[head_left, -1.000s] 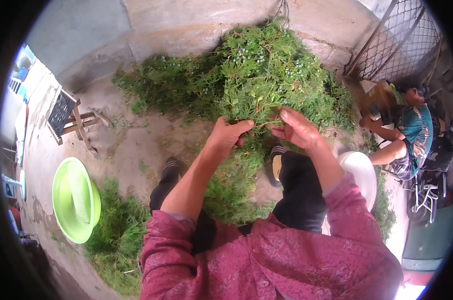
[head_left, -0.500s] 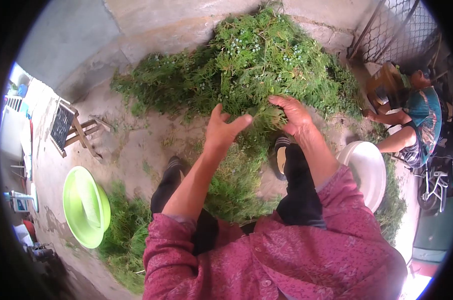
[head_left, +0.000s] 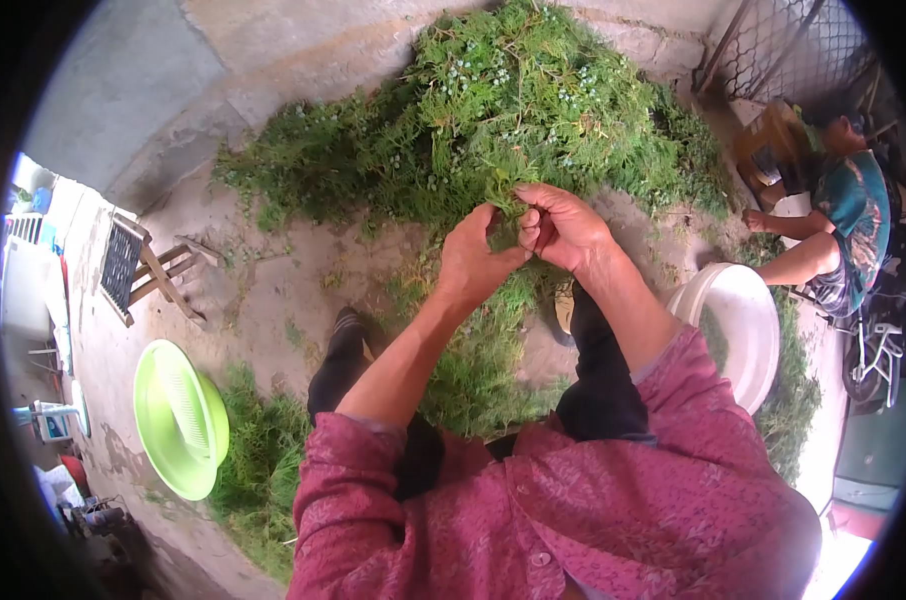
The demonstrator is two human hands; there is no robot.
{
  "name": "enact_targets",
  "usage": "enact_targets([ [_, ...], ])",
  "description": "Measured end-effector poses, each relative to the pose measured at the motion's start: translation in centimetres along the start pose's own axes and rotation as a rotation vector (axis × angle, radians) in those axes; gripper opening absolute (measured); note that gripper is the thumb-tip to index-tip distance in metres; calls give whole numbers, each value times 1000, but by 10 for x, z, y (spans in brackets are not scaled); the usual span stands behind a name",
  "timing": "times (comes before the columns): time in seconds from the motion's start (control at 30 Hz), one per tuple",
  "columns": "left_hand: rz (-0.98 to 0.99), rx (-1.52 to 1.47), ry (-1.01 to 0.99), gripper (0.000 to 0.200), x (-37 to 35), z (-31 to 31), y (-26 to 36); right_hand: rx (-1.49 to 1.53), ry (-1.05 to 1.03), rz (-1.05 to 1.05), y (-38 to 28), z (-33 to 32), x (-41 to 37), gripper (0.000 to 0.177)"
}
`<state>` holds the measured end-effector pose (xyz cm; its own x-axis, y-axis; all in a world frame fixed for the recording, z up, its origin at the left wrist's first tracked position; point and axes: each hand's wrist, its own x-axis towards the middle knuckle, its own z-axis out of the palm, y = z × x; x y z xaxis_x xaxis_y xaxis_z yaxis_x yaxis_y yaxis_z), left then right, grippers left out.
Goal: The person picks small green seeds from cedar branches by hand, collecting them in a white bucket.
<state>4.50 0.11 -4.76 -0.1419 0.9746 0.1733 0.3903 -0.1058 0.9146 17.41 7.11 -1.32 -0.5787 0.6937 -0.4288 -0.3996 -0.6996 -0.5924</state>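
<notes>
A large heap of green leafy branches (head_left: 533,110) with pale bluish berries lies beyond my hands. My right hand (head_left: 568,228) has its fingers pinched on a small green sprig (head_left: 503,192) in front of the heap. Close against it, my left hand (head_left: 473,258) is closed, thumb and finger meeting at the sprig's lower end; what lies between those fingertips is too small to make out. More loose greenery (head_left: 473,370) is spread on the ground between my feet.
A light green basin (head_left: 178,420) stands at the left, beside more cut greenery (head_left: 263,450). Behind it is a small wooden folding stool (head_left: 138,262). A white bucket (head_left: 738,335) is by my right arm. Another person (head_left: 853,210) sits at the right near a box (head_left: 763,150).
My hands have come together; the left moved right and its spread fingers closed. The sprig in my right hand has shifted up and left. The view has shifted slightly.
</notes>
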Motion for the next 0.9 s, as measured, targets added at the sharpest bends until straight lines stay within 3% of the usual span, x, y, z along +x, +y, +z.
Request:
enact_targets([
  [0.2,-85,-54,79,34,1,12,-16,1,-21,44,4,7,-4,8],
  [0.33,-104,-321,101,18,3,10,-28,-2,-18,32,1,7,-5,9],
  [0.43,-208,-520,122,11,4,2,-18,-255,-11,-70,-5,7,-2,9],
  [0.5,-278,-582,134,10,2,-1,-13,-656,84,-281,-9,8,0,9],
  [0.57,-401,-573,69,8,-1,-5,-11,-657,110,-286,-13,6,1,10],
  [0.7,-323,-498,-30,8,-5,-14,-7,-649,197,-288,-16,7,1,12],
  [0.77,-294,-560,-44,9,-4,-17,-5,-556,193,-253,-15,7,-1,13],
  [0.83,-331,-513,-52,11,-5,-24,3,-229,136,-148,-14,5,-1,19],
  [0.9,-369,-467,-60,13,-6,-29,9,-263,158,-167,-12,9,-2,20],
])
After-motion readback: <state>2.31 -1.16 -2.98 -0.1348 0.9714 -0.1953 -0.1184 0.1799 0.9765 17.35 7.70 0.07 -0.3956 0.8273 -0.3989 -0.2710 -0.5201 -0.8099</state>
